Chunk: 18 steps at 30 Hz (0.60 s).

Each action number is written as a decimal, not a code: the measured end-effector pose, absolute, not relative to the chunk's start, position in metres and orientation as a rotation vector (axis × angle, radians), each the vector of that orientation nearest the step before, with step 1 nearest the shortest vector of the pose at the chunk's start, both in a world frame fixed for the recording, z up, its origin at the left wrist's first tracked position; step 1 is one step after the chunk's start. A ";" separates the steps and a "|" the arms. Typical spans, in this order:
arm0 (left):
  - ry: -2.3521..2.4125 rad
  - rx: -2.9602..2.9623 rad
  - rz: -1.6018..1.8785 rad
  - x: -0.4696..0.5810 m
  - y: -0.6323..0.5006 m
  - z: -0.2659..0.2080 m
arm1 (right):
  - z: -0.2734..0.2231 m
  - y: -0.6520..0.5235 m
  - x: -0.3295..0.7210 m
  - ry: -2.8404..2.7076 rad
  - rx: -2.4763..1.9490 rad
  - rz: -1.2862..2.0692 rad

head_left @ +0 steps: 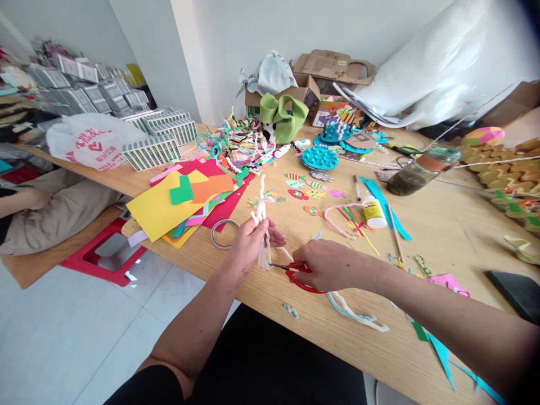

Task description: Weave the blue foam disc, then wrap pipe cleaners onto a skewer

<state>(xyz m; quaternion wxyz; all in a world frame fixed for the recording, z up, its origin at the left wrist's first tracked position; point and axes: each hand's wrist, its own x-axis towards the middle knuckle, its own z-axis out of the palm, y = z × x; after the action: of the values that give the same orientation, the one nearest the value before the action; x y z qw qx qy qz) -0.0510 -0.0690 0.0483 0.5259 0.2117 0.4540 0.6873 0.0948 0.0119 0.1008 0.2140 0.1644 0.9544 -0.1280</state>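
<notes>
My left hand (253,239) is closed around a bunch of white pipe cleaners (264,256) that stick out above and below the fingers. Red-handled scissors (295,273) are in my right hand (327,261), their blades pointing left at the lower ends of the bunch. Whether the blades touch a strand I cannot tell. Just right of the left hand lies a short white piece (284,254). White and light blue pipe cleaners (352,309) rest below my right forearm, and a small blue twisted piece (291,310) lies near the table edge.
Coloured paper sheets (158,208) and a tape roll (223,233) lie to the left. Several paper fish (314,194), a glue bottle (373,212) and a jar (424,171) stand or lie beyond. A phone (517,292) is at right. Another person's leg (63,216) shows at left.
</notes>
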 end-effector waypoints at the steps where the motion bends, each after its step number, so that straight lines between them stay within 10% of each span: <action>1: 1.085 0.507 1.643 -0.051 -0.069 0.048 | 0.101 0.012 0.094 2.644 0.460 -0.340; 18: 1.038 0.542 1.609 -0.042 -0.069 0.050 | 0.112 0.002 0.089 2.557 0.488 -0.219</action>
<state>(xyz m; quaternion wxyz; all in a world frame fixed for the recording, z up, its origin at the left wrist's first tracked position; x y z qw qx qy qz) -0.0424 -0.0686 0.0500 0.5447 0.2284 0.4374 0.6781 0.0894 0.0023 0.1119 0.2615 0.1803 0.9448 -0.0809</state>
